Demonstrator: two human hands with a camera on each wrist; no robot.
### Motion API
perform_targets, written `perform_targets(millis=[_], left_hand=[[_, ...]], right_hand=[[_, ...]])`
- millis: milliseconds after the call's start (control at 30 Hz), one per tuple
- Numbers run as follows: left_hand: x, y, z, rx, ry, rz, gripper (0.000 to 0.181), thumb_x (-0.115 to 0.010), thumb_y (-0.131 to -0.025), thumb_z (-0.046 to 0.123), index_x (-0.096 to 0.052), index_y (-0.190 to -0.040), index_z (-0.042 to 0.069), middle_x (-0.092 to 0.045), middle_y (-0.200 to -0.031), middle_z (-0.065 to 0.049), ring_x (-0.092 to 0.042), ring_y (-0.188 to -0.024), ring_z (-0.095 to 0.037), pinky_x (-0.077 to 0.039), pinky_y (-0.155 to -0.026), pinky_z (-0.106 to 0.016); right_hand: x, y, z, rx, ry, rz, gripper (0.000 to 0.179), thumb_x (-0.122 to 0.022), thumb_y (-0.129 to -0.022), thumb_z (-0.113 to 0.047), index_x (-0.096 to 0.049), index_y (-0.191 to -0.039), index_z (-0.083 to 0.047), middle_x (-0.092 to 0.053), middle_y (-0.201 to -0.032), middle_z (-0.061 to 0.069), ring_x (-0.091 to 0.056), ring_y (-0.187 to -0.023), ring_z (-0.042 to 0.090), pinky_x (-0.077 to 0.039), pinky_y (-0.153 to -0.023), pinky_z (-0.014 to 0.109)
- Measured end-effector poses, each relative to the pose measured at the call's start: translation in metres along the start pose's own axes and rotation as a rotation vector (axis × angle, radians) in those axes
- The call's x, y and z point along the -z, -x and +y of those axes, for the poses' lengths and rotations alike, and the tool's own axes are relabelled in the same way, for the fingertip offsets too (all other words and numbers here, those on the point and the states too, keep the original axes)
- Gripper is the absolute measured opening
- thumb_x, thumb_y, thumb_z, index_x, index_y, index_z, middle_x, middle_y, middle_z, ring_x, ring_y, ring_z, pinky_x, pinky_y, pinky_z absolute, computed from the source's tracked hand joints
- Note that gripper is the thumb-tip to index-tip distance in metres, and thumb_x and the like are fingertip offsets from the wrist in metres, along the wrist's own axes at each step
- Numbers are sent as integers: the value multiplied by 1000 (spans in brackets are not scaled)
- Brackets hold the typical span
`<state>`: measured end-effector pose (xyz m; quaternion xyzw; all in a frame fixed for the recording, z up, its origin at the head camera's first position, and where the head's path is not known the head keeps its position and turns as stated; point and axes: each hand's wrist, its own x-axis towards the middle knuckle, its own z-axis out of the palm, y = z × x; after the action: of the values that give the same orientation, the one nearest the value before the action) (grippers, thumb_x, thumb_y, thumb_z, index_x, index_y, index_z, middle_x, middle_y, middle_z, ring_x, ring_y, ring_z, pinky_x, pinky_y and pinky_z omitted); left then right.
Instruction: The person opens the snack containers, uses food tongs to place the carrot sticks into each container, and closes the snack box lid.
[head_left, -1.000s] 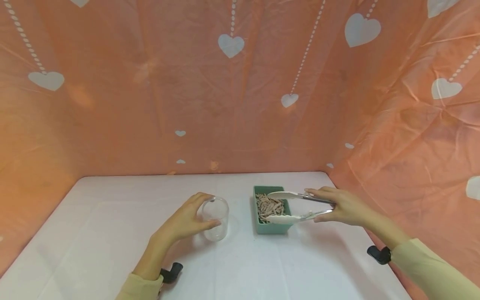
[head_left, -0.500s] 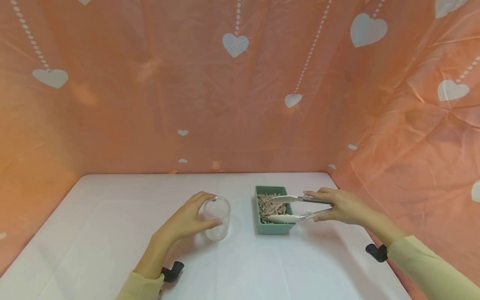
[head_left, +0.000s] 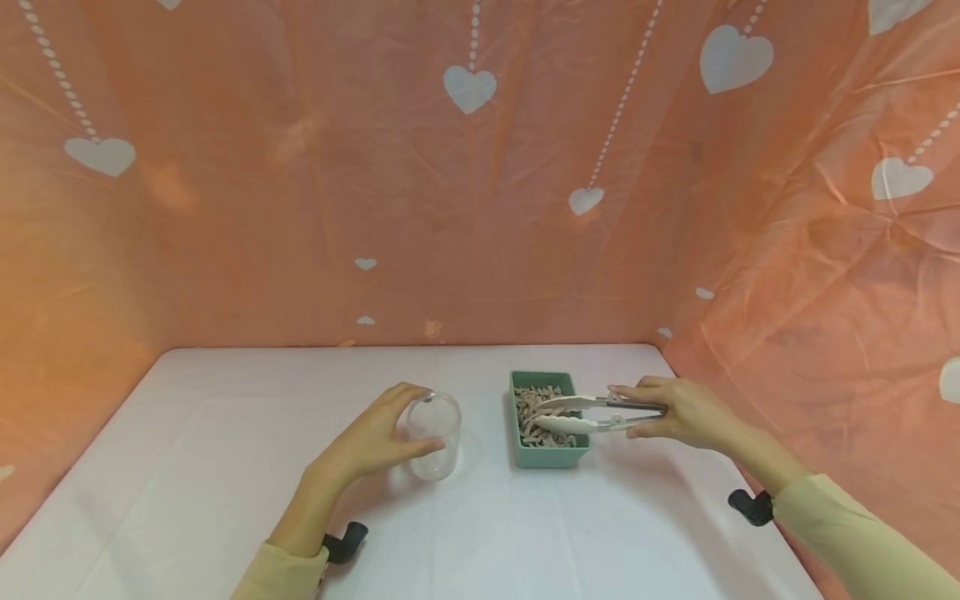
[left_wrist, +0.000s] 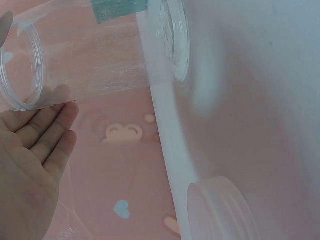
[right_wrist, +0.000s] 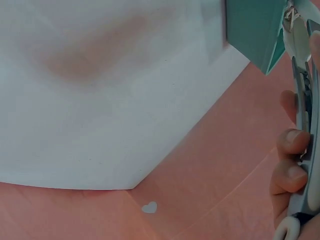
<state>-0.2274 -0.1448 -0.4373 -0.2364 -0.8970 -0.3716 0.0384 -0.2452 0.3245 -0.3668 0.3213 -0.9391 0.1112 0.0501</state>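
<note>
My left hand [head_left: 375,433] holds a clear, open-topped plastic jar [head_left: 435,460] upright on the white table, thumb on the near side and fingers on the far side by the rim. In the left wrist view the fingers [left_wrist: 59,117] lie along the jar's wall. My right hand [head_left: 688,412] grips metal tongs [head_left: 596,426] with pale scalloped tips. Those tips are close together, down among brownish dried strips [head_left: 528,415] in a green rectangular box [head_left: 551,458]. The right wrist view shows curled fingers [right_wrist: 294,142] around the tongs' handles; the box's contents are mostly hidden there.
A white cloth covers the table [head_left: 480,533]. An orange curtain [head_left: 450,233] with white hearts hangs behind it and along both sides. The box stands a short way right of the jar. A pale translucent round piece [left_wrist: 220,210] shows low in the left wrist view.
The tongs' tips have come closer together over the strips, the near tip moving up toward the far one. My left hand and the jar stay in place; the head view shifted slightly earlier.
</note>
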Motion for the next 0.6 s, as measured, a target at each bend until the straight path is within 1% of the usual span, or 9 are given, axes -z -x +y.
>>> perform_targets(millis=[133,267,333,467,600], left_hand=[[0,0,-1,8,0,-4,74,-85,-85,48,-58,-141,9,-59,-141,-7,-53,-134,-31,-46,-110,-60],[0,0,-1,20,-2,-6,75,-85,-84,49,-58,-142,9,-58,-142,-8,-52,-135,-32,-46,-111,-61],[0,0,-1,24,-2,-6,76,-85,-85,49,-58,-142,9,-58,-142,-8,-52,-136,-32,-45,-111,-61],[0,0,1,27,2,-7,75,-85,-85,48,-58,-142,9,-58,-142,-8,-53,-135,-32,-45,-111,-60],[0,1,1,30,1,-8,75,-85,-84,49,-58,-142,9,-58,-141,-7,-53,-135,-32,-45,-111,-60]], right_hand=[[-1,1,-1,8,11,25,62,-91,-77,-37,-73,-133,-16,-69,-101,-5,-55,-75,7,-44,-60,21],[-1,1,-3,17,36,50,61,-90,-77,-42,-74,-131,-20,-68,-100,-8,-52,-74,2,-43,-58,20],[-1,2,-3,19,42,62,60,-90,-77,-42,-75,-131,-20,-69,-100,-9,-51,-73,0,-42,-57,20],[-2,5,-4,40,30,104,59,-92,-76,-36,-75,-130,-18,-70,-99,-8,-50,-73,-1,-41,-56,19],[-3,8,-1,81,4,163,60,-94,-74,-29,-75,-129,-16,-71,-97,-9,-53,-73,0,-42,-57,20]])
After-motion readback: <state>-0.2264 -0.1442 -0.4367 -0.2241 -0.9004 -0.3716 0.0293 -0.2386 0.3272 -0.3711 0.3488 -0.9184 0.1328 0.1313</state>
